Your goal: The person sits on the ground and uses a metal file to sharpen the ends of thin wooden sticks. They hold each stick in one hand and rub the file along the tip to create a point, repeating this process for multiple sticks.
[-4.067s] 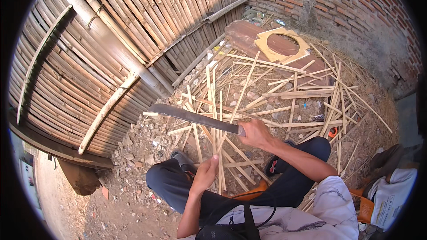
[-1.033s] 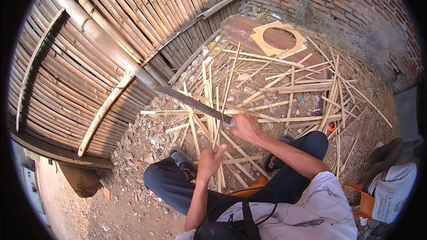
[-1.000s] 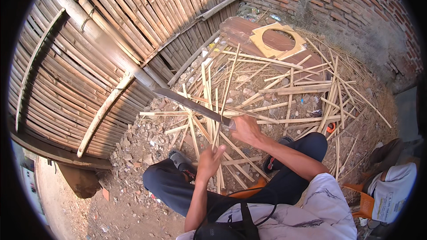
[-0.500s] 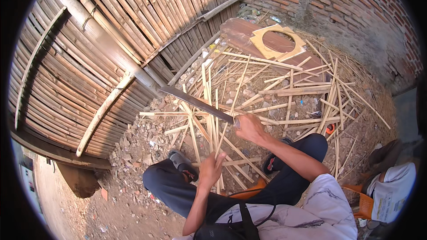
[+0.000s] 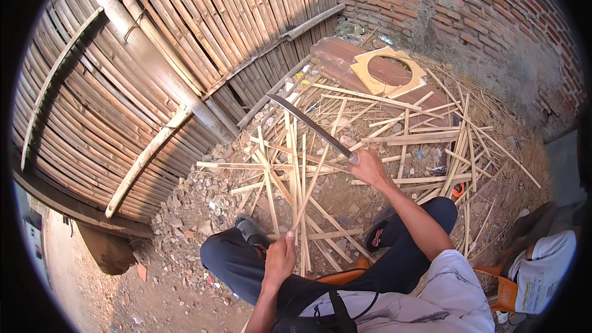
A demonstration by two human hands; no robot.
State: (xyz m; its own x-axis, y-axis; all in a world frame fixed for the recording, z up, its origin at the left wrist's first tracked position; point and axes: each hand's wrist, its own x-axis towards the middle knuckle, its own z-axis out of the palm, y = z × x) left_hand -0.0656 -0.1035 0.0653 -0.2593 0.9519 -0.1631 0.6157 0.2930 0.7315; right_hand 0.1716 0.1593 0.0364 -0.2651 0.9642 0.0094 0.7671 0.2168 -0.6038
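My right hand (image 5: 369, 168) is closed round the handle of a machete (image 5: 314, 126), whose long dark blade points up and to the left above the sticks. In front of my left knee, my left hand (image 5: 281, 259) is closed with its thumb up, gripping the near end of a thin bamboo strip (image 5: 314, 179). That strip slants away to the upper right, and the blade is apart from my left hand. Many pale split bamboo strips (image 5: 425, 137) lie crisscrossed on the ground beyond my feet.
A bamboo-slat wall (image 5: 92, 117) stands at left and a brick wall (image 5: 481, 18) at the back right. A yellowish board with a round hole (image 5: 364, 74) lies on a brown panel (image 5: 330, 55). Rubble (image 5: 185, 216) covers the ground. White printed cloth (image 5: 536, 287) is at right.
My right hand has moved right with the machete, its tip swinging right and up. My left hand has come slightly nearer to me, and the strip in it has shifted the same way.
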